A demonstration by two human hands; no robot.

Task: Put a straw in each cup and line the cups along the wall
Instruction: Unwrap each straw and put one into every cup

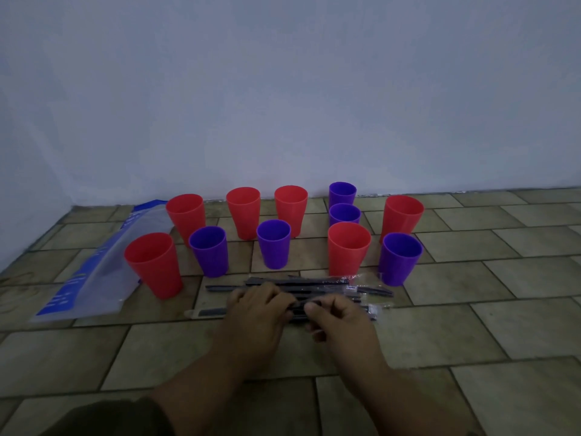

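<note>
Black plastic, a straw [302, 304] is pinched by the curled fingers [274, 298] of the left hand [256, 309] and the right hand [344, 319], just over the wrapped straws [298, 283] heaped on the tiled floor [471, 335]. Beyond stand red cups [348, 250] and purple cups [273, 245], upright, scattered before the wall [283, 89]; a plastic bag [103, 272] lies left.

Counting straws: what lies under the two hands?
Left hand and right hand pinch one straw over wrapped straws on the floor; those they cover cannot be counted.
</note>
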